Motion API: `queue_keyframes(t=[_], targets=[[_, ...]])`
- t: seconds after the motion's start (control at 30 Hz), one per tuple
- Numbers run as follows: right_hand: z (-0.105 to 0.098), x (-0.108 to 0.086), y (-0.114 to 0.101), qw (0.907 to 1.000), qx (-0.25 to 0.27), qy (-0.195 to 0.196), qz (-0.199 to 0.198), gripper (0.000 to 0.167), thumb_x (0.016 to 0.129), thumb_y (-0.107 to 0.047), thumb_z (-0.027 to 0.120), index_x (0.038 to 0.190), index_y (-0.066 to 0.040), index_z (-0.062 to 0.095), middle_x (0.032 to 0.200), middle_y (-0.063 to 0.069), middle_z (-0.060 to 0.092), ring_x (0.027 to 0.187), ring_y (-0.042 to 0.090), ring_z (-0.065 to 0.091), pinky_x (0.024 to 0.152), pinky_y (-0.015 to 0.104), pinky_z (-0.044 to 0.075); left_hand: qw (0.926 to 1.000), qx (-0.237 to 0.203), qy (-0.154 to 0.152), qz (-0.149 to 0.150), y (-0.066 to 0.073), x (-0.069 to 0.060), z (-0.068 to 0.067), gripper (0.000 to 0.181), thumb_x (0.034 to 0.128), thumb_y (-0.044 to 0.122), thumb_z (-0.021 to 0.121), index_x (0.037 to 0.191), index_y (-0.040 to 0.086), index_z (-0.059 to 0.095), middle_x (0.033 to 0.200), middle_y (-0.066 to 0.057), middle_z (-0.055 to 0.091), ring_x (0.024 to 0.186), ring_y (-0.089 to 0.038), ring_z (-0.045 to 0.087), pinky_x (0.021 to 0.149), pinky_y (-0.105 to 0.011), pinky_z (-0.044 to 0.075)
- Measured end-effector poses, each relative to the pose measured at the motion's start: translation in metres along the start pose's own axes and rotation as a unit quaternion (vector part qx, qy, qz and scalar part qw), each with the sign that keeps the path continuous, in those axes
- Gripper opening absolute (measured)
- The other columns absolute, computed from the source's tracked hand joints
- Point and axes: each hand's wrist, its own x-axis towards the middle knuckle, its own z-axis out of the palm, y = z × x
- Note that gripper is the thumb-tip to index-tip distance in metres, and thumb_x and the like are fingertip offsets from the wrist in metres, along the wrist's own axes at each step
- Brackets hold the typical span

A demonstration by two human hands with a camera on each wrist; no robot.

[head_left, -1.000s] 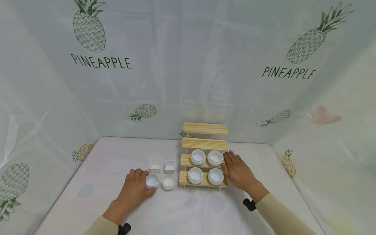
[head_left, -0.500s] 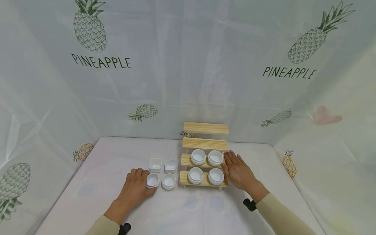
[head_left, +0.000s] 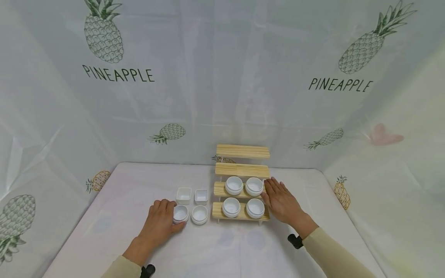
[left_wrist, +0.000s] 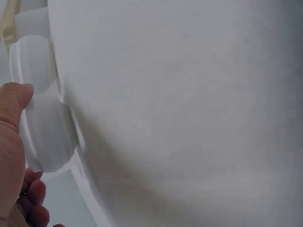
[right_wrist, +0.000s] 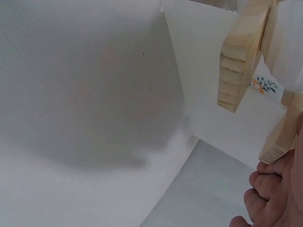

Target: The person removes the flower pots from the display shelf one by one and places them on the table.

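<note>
In the head view my left hand (head_left: pixel 158 222) curls round the left side of a small round white bowl (head_left: pixel 180 213) on the table. The left wrist view has the thumb on this bowl's (left_wrist: pixel 49 135) near side and fingers past its far side. Just right of it stands another round white bowl (head_left: pixel 199 214). My right hand (head_left: pixel 283 202) lies with extended fingers along the right end of a stepped wooden rack (head_left: pixel 241 170). Round white bowls, including one on the lowest step (head_left: pixel 231 207), stand in pairs on its two lower steps; the two upper steps bear nothing.
Two square white dishes, a larger one (head_left: pixel 183 195) and a smaller one (head_left: pixel 201 196), sit behind the round bowls on the table. A white cloth covers the table (head_left: pixel 208 251). A pineapple-print curtain (head_left: pixel 236 96) hangs behind and at both sides.
</note>
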Motion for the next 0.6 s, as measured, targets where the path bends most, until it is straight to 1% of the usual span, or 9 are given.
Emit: queue_keyframes(t=[0.07,0.17,0.23,0.33,0.4,0.47,0.57,0.6], targets=[[-0.001,0.0,0.0,1.0,-0.002,0.001,-0.001,0.063,0.115,-0.038,0.037,0.156,0.009,0.041,0.162,0.027,0.042,0.155,0.043,0.035,0.124,0.059,0.03,0.9999,-0.002,0.011,0.001,0.001,0.002,-0.002,0.076,0.0773,0.052,0.09,0.122,-0.002,0.063,0.106,-0.013,0.058,0.098,-0.033,0.047,0.083,-0.044,0.041],[-0.002,0.0,0.0,1.0,-0.002,0.0,0.001,0.063,0.115,-0.039,0.038,0.156,0.009,0.041,0.162,0.027,0.042,0.155,0.043,0.035,0.124,0.059,0.03,0.9991,-0.006,0.039,0.015,0.006,0.01,-0.009,0.074,0.0773,0.049,0.091,0.121,-0.002,0.062,0.105,-0.014,0.058,0.097,-0.034,0.047,0.084,-0.044,0.04],[-0.001,0.0,0.0,1.0,-0.002,0.0,0.0,0.063,0.115,-0.039,0.038,0.156,0.009,0.041,0.162,0.027,0.042,0.155,0.043,0.035,0.124,0.058,0.03,0.9978,-0.006,0.058,0.032,0.013,0.019,-0.017,0.073,0.0781,0.047,0.091,0.122,-0.003,0.061,0.105,-0.014,0.058,0.097,-0.034,0.048,0.084,-0.043,0.04],[-0.001,0.0,0.0,1.0,-0.003,-0.002,0.0,0.063,0.115,-0.039,0.037,0.157,0.008,0.04,0.163,0.026,0.041,0.156,0.042,0.034,0.125,0.058,0.029,0.9954,-0.013,0.072,0.061,0.029,0.037,-0.032,0.07,0.0803,0.044,0.091,0.124,-0.002,0.061,0.108,-0.013,0.058,0.098,-0.032,0.048,0.085,-0.042,0.04],[0.0,0.0,0.0,1.0,-0.006,-0.002,-0.002,0.063,0.115,-0.039,0.037,0.157,0.009,0.04,0.163,0.026,0.041,0.156,0.042,0.034,0.125,0.058,0.029,0.9941,-0.022,0.07,0.079,0.042,0.05,-0.041,0.068,0.0827,0.042,0.09,0.125,-0.001,0.06,0.11,-0.013,0.058,0.1,-0.031,0.048,0.086,-0.042,0.04],[0.0,0.0,0.0,1.0,-0.008,-0.004,-0.003,0.063,0.115,-0.039,0.037,0.157,0.009,0.04,0.163,0.026,0.041,0.156,0.042,0.034,0.125,0.058,0.029,0.9932,-0.039,0.061,0.091,0.056,0.064,-0.049,0.065,0.0843,0.04,0.089,0.126,0.001,0.06,0.113,-0.012,0.057,0.102,-0.03,0.047,0.088,-0.043,0.04],[0.0,0.0,0.0,1.0,-0.006,-0.002,-0.003,0.063,0.115,-0.038,0.037,0.156,0.009,0.04,0.163,0.027,0.041,0.155,0.043,0.034,0.125,0.058,0.029,0.9924,-0.056,0.036,0.103,0.076,0.085,-0.055,0.064,0.0868,0.042,0.087,0.129,0.002,0.059,0.117,-0.012,0.057,0.105,-0.031,0.046,0.091,-0.045,0.04],[0.0,0.0,0.0,1.0,-0.005,-0.001,-0.003,0.063,0.115,-0.038,0.037,0.156,0.009,0.041,0.163,0.027,0.042,0.155,0.043,0.034,0.125,0.058,0.029,0.9915,-0.059,0.033,0.111,0.082,0.091,-0.055,0.064,0.0876,0.044,0.086,0.129,0.002,0.059,0.117,-0.012,0.057,0.105,-0.031,0.046,0.091,-0.045,0.04]])
